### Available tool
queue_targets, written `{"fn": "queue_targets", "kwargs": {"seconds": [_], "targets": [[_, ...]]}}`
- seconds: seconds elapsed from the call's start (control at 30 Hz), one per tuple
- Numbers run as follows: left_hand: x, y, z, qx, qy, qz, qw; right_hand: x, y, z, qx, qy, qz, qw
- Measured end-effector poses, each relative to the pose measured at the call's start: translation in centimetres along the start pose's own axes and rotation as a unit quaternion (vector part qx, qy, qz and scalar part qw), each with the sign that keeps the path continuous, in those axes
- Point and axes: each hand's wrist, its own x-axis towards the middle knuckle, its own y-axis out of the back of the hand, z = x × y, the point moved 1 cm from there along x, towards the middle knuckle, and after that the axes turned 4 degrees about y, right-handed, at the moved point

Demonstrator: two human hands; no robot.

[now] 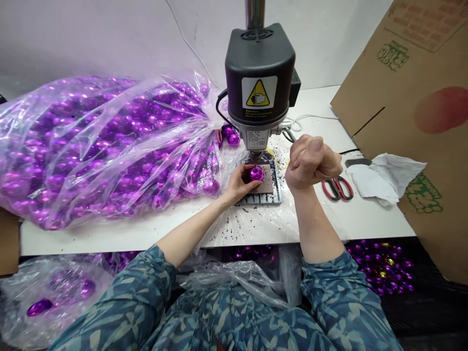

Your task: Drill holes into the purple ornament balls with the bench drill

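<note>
Under the chuck of a black benchtop drill press (260, 63), a shiny purple faceted ball (257, 173) rests on a small wooden board (266, 184). My left hand (241, 184) pinches that ball from its left side, thumb in front and fingers behind. The board lies on the slotted metal base (278, 195) of the press. On the right, my right hand (310, 161) is closed in a fist around the press's feed lever (288, 135); most of the lever is hidden by the fingers. The drill tip meets the top of the ball closely; whether it has entered cannot be made out.
A big clear bag (109, 151) of purple balls fills the table's left. Loose purple balls (233, 139) lie behind the press. Red-and-black scissors (338, 188), crumpled white paper (380, 178) and a tall cardboard box (413, 97) are at right. Dark shavings litter the white table (120, 238).
</note>
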Motion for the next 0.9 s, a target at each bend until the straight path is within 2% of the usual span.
{"fn": "queue_targets", "kwargs": {"seconds": [0.23,0.33,0.43,0.53,0.6,0.67,0.77,0.83,0.87,0.9], "targets": [[-0.1,-0.1,0.5,-0.009,0.01,0.004,1.0,-0.9,0.9,-0.2,0.003,-0.007,-0.029,1.0],[0.0,-0.3,0.9,-0.011,0.021,0.0,1.0,1.2,-0.4,-0.7,-0.01,-0.053,-0.029,0.998],[-0.4,-0.1,2.1,0.014,0.034,0.022,0.999,4.4,-2.2,-0.5,-0.027,-0.149,-0.037,0.988],[-2.4,1.0,4.2,0.063,0.04,0.023,0.997,6.6,-3.4,0.0,-0.042,-0.195,-0.06,0.978],[-4.9,2.0,5.9,0.098,0.027,-0.048,0.994,7.0,-3.7,0.3,-0.046,-0.193,-0.068,0.978],[-8.3,2.8,7.4,0.131,-0.007,-0.181,0.975,6.8,-3.7,0.4,-0.055,-0.187,-0.064,0.979],[-13.6,3.6,8.7,0.189,-0.071,-0.371,0.907,6.4,-3.6,0.4,-0.068,-0.189,-0.064,0.978],[-15.8,3.8,8.9,0.231,-0.118,-0.429,0.865,6.3,-3.6,0.4,-0.067,-0.19,-0.062,0.978],[-16.1,4.0,8.8,0.239,-0.137,-0.435,0.857,6.3,-3.6,0.4,-0.065,-0.188,-0.061,0.978],[-15.8,4.3,8.6,0.235,-0.147,-0.424,0.862,6.3,-3.5,0.5,-0.064,-0.186,-0.059,0.979]]}}
